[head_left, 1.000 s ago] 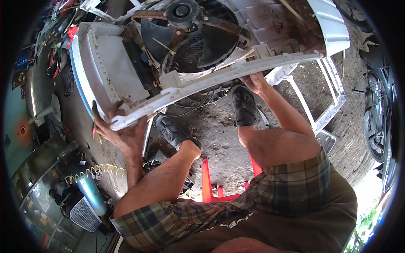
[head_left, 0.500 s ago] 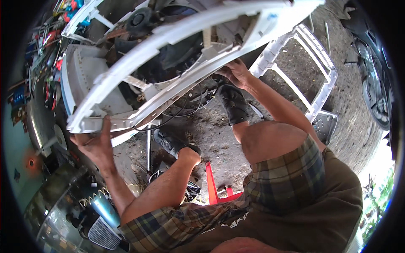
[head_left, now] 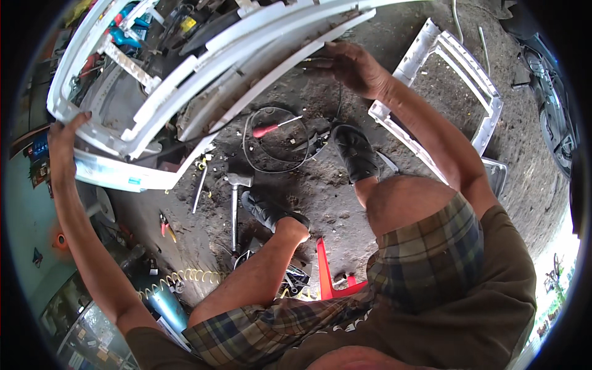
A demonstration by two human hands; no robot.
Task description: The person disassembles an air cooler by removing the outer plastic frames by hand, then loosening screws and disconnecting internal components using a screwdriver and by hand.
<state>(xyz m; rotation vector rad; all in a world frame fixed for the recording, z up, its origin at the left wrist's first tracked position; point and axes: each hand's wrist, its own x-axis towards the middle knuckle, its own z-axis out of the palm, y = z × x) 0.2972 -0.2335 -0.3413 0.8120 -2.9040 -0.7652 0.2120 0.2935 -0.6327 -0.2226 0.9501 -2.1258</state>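
Note:
A large white frame-like panel point(head_left: 246, 38), like a vehicle body part, is held up tilted in front of me across the upper left. My left hand point(head_left: 66, 132) is closed round its near left corner, thumb over the rim. Close to the panel's lower right edge is my right hand point(head_left: 359, 69), fingers stretched out and thumb at the edge; whether it bears any weight cannot be made out. Between my feet and the panel lie a red-handled screwdriver point(head_left: 266, 130) and a looped dark cable point(head_left: 245, 148). A hammer point(head_left: 234, 213) rests head-away beside my left shoe.
A second white frame point(head_left: 491, 117) lies on the dirt floor at right, with a motorcycle point(head_left: 549, 111) beyond it. Pliers point(head_left: 166, 227), a blue cylinder point(head_left: 168, 306) and a coiled yellowish hose point(head_left: 194, 274) are at left. A red plastic piece point(head_left: 325, 268) sits between my legs.
The panel has moved away and left, turning and tilting, uncovering the screwdriver, cable loop and hammer head. My left hand went left and away with it; my right hand's fingers have straightened.

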